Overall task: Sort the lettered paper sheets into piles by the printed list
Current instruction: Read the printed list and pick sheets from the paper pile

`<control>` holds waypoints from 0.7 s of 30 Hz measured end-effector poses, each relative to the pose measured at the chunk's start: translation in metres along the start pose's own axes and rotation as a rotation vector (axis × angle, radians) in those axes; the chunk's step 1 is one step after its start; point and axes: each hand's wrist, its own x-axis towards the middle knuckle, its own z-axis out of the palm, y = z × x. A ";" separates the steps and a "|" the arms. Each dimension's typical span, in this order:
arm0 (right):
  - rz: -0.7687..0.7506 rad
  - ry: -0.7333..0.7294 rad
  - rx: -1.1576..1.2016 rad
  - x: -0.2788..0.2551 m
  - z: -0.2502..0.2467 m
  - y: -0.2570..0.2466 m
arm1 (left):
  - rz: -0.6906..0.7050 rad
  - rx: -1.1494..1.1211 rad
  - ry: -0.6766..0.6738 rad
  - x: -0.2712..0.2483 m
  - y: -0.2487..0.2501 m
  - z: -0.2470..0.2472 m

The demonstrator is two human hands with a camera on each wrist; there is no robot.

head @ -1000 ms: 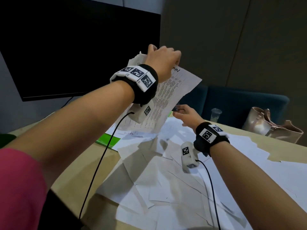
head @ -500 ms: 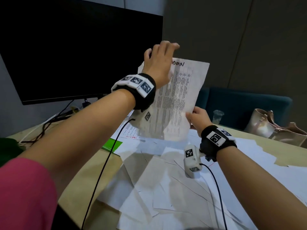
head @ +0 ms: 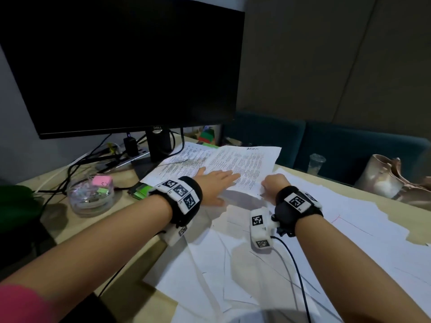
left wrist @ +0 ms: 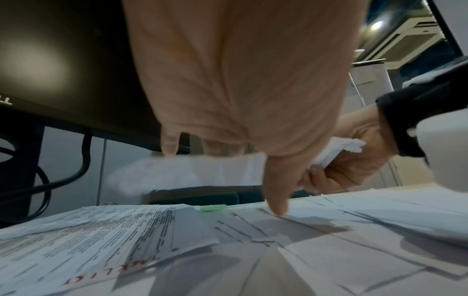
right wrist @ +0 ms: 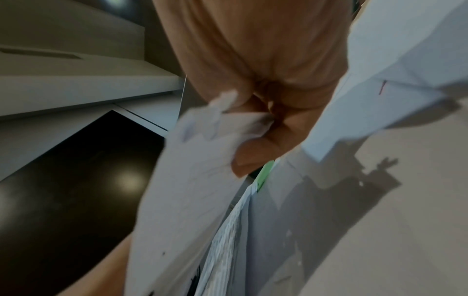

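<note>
A printed sheet headed ADMIN lies at the far side of the table, overlapping another printed sheet by the monitor stand. My left hand rests flat on the ADMIN sheet with its fingers straight. In the left wrist view its thumb touches the papers below. My right hand pinches the sheet's near right corner. That pinch shows in the left wrist view as the right hand and in the right wrist view as the thumb on the blurred sheet. Loose white sheets cover the table nearer me.
A dark monitor stands at the back left with cables behind its base. A glass bowl of pink and green notes and a green pad lie left of the papers. A plastic cup and a beige bag sit at the right.
Both hands held the ADMIN sheet up in the air; it has come down onto the printed pile by the monitor. My left hand let go of its top edge and flattened on it.
</note>
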 end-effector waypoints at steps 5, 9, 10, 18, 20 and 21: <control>-0.006 -0.106 -0.051 0.004 0.014 -0.002 | -0.024 -0.006 -0.023 0.000 -0.009 -0.002; -0.031 -0.150 0.015 0.001 0.024 -0.010 | -0.035 0.002 -0.031 -0.004 -0.013 -0.009; -0.022 -0.157 0.059 -0.002 0.028 -0.012 | -0.046 0.010 -0.031 -0.005 -0.014 -0.010; -0.150 -0.304 -0.088 -0.010 0.046 -0.019 | -0.163 0.109 -0.125 0.002 -0.040 -0.006; -0.172 -0.325 -0.129 -0.008 0.051 -0.018 | -0.185 0.112 -0.148 0.000 -0.043 -0.005; -0.176 -0.330 -0.129 -0.006 0.054 -0.017 | -0.190 0.111 -0.154 -0.001 -0.045 -0.005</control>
